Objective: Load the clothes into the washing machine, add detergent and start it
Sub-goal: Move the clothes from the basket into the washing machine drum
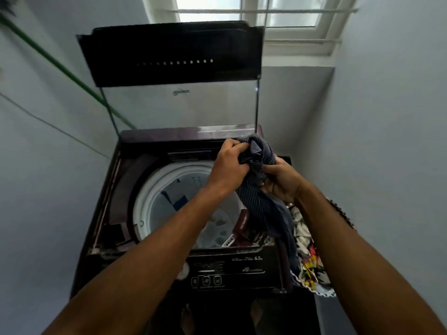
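Observation:
A dark top-loading washing machine (101, 213) stands in front of me with its glass lid (179, 105) raised upright. Its white drum rim (145, 204) surrounds a tub holding a few garments, one of them maroon (243, 224). Both hands hold a navy pinstriped garment (258, 184) above the right side of the opening. My left hand (228, 165) grips its upper part and my right hand (280, 180) grips it from the right. The cloth hangs down toward the machine's front right corner. A floral patterned cloth (307, 250) lies under my right forearm.
The control panel (229, 272) runs along the machine's front edge. Pale walls close in on both sides. A green pipe (60, 66) slants down the left wall, and a window (254, 18) sits above the lid. My bare feet (188, 317) show below the machine.

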`<state>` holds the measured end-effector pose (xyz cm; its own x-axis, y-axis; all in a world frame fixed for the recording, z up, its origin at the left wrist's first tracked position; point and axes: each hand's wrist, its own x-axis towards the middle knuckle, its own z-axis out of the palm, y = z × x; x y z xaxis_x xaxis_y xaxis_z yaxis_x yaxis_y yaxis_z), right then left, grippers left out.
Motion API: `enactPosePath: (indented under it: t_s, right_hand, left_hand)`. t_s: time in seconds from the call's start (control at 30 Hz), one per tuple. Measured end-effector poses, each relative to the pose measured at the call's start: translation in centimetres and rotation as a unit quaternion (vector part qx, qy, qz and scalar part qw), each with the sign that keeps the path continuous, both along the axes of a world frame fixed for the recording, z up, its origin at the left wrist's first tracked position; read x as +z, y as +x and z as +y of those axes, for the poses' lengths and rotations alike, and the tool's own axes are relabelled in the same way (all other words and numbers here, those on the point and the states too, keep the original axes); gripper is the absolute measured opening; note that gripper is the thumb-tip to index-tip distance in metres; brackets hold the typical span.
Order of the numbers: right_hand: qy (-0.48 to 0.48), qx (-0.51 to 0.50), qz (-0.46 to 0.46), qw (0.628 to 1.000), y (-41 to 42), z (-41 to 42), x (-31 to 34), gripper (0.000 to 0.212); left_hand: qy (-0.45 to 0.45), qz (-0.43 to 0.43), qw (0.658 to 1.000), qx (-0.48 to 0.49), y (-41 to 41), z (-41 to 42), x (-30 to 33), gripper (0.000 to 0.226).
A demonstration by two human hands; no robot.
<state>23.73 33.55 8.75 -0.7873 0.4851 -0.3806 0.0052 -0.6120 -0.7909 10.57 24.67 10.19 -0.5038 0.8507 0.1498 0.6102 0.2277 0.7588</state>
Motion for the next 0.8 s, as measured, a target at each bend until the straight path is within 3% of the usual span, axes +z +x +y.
enactPosePath:
  t_s: [0.27, 0.43, 0.67, 0.73, 0.8]
  right_hand:
    - [0.03, 0.04, 0.035, 0.998, -7.9, -3.1, 2.5, 0.036]
    - [0.045, 0.069, 0.015, 0.996, -11.8, -4.9, 1.5, 0.031]
    - [0.075, 0.074, -0.122, 0.987, -12.6, -7.3, -4.6, 0.042]
    - [0.12, 0.087, -0.192, 0.97, -12.3, -7.3, -6.2, 0.042]
    - [0.191, 0.105, -0.271, 0.938, -11.8, -7.0, -7.5, 0.043]
  left_hand:
    - [0.064, 0.057, 0.993, 0.076, -5.9, -4.3, 2.7, 0.043]
    - [0.007, 0.096, 0.99, 0.102, -9.2, -6.7, 2.0, 0.049]
    - [-0.158, 0.053, 0.982, 0.087, -8.8, -9.5, -4.5, 0.042]
    - [-0.226, 0.028, 0.971, 0.071, -8.4, -9.9, -5.8, 0.047]
    - [-0.231, -0.053, 0.968, 0.083, -7.9, -10.1, -6.8, 0.065]
